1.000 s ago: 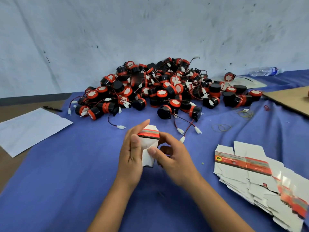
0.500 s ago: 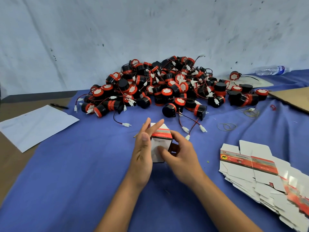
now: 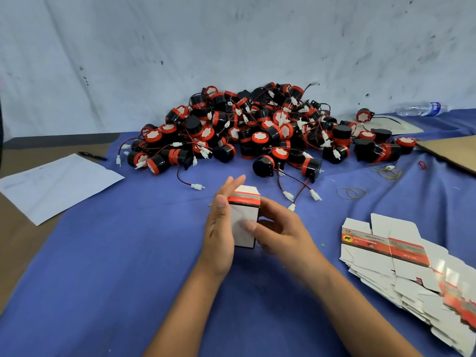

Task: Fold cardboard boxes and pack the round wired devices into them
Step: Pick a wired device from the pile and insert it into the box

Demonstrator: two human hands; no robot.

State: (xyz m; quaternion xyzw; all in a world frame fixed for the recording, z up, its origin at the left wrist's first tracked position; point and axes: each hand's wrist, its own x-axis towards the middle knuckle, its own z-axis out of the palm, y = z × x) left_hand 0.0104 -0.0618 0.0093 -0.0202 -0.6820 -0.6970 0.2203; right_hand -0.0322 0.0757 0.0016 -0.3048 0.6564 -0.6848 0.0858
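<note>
A blue cloth point(image 3: 103, 253) covers most of the tabletop point(image 3: 15, 228), whose brown surface shows bare along the left edge. On that left side a white sheet of paper point(image 3: 56, 185) lies partly on the cloth and partly on the bare wood, and a black pen point(image 3: 92, 156) rests just beyond its far corner. Behind everything hangs a pale, scuffed backdrop point(image 3: 180, 47) dotted with dark marks. Far right, a clear plastic water bottle point(image 3: 421, 109) lies on its side against the backdrop. A flat brown cardboard sheet point(image 3: 453, 153) juts in from the right edge. A few loose rubber bands point(image 3: 351, 193) lie on the cloth nearby.
</note>
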